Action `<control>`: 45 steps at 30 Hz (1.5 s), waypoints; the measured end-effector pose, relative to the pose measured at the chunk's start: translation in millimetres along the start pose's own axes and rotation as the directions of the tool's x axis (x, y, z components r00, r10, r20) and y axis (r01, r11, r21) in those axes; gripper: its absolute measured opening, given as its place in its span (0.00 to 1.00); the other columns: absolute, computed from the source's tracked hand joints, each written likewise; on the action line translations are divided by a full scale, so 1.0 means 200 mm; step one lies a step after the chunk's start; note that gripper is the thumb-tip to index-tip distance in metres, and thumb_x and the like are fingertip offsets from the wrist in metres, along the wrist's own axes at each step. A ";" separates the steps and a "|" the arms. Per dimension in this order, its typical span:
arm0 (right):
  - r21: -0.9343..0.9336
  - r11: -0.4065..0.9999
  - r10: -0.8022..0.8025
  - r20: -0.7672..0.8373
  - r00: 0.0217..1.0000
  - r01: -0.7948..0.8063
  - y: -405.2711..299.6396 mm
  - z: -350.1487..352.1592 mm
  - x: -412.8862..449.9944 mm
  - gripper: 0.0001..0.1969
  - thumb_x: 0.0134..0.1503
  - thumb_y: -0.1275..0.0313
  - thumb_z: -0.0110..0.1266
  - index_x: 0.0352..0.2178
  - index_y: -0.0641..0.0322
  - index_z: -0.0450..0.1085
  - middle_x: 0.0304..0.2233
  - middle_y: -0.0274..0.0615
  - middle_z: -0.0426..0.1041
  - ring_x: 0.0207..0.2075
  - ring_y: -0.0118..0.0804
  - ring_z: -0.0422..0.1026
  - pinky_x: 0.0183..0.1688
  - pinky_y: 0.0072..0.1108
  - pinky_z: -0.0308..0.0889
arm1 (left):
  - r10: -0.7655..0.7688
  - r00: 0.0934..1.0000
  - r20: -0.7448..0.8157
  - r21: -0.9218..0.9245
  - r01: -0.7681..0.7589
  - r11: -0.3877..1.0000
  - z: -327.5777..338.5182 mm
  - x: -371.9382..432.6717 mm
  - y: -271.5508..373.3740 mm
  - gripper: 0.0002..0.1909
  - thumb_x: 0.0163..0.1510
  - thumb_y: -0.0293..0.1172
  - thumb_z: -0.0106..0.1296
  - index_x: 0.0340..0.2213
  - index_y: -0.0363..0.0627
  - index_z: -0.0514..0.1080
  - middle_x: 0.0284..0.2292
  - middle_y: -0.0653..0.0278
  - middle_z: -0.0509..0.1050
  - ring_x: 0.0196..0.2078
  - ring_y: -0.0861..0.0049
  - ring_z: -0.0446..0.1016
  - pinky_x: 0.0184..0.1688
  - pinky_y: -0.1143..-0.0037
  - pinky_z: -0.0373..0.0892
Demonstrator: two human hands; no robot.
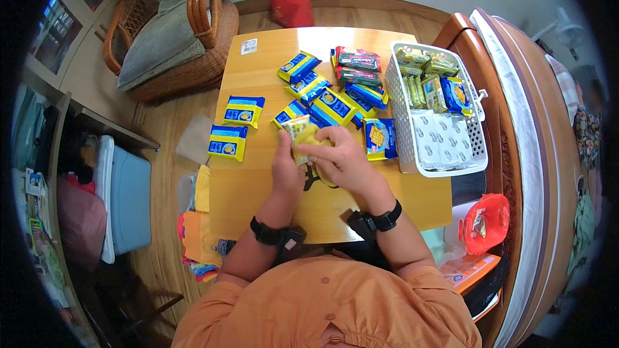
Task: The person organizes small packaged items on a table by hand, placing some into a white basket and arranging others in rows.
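My left hand [286, 168] grips a small pale green-and-white snack packet [293, 127] above the table's middle. A yellow cloth [305, 136] is pinched in my right hand [344, 158] and pressed against the packet's face; part of it hangs below my fingers. Just beyond my hands, several blue-and-yellow biscuit packets [332, 106] lie in a loose pile. Another blue-and-yellow packet [379, 137] rests right of my right hand. Two more, an upper packet [243, 111] and a lower packet [227, 143], lie apart on the left. Red-and-dark packets [358, 60] are stacked behind the pile.
A white perforated plastic basket [407, 154] stands at the wooden table's [251, 193] right side, holding green packets [413, 88] and silvery-white sachets [441, 140]. A red bag-lined bin [487, 232] is below right. Folded colored cloths [198, 237] sit left, near a rattan armchair [164, 48].
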State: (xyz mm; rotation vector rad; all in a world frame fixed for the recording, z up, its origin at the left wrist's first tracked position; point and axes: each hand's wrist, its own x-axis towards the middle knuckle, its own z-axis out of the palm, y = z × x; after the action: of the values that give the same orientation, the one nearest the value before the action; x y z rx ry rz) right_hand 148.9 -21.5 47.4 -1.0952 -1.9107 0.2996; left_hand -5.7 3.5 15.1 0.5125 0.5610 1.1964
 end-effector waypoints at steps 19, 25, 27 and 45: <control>0.107 0.986 0.148 -0.170 0.974 -0.131 -0.01 -0.01 -0.02 0.14 0.52 0.80 0.60 0.39 0.54 0.80 0.36 0.45 0.72 0.39 0.46 0.72 0.42 0.30 0.68 | -0.120 0.991 0.062 -0.053 0.123 0.991 0.00 0.01 0.00 0.20 0.70 0.40 0.37 0.54 0.38 0.65 0.46 0.58 0.74 0.46 0.73 0.75 0.49 0.73 0.72; 0.223 0.974 0.043 -0.045 0.998 -0.032 -0.02 -0.02 -0.01 0.14 0.51 0.81 0.59 0.38 0.54 0.80 0.33 0.43 0.71 0.37 0.44 0.72 0.40 0.28 0.69 | -0.052 0.997 0.050 -0.066 0.055 0.996 -0.02 0.02 0.01 0.21 0.70 0.41 0.35 0.54 0.38 0.65 0.46 0.57 0.74 0.47 0.71 0.75 0.51 0.71 0.71; 0.261 0.964 0.021 0.112 0.993 -0.050 -0.05 -0.05 0.00 0.14 0.50 0.82 0.59 0.37 0.55 0.79 0.32 0.41 0.70 0.36 0.43 0.72 0.39 0.27 0.69 | 0.001 0.999 -0.043 -0.068 -0.004 0.998 0.00 0.02 0.03 0.20 0.70 0.41 0.36 0.53 0.38 0.66 0.43 0.60 0.74 0.44 0.75 0.75 0.47 0.74 0.71; 0.127 0.984 0.149 -0.167 0.975 -0.128 -0.01 -0.04 -0.01 0.13 0.53 0.80 0.60 0.40 0.56 0.80 0.35 0.46 0.73 0.37 0.45 0.73 0.39 0.28 0.70 | -0.224 0.968 0.111 0.174 0.203 0.964 -0.01 -0.03 0.01 0.21 0.69 0.48 0.40 0.49 0.45 0.70 0.34 0.73 0.72 0.30 0.88 0.70 0.31 0.84 0.67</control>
State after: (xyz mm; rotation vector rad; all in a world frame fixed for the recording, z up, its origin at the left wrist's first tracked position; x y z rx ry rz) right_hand 154.3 -26.2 52.0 -1.1405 -1.6444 0.3743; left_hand -9.8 -0.6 15.6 0.6455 0.5886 0.9094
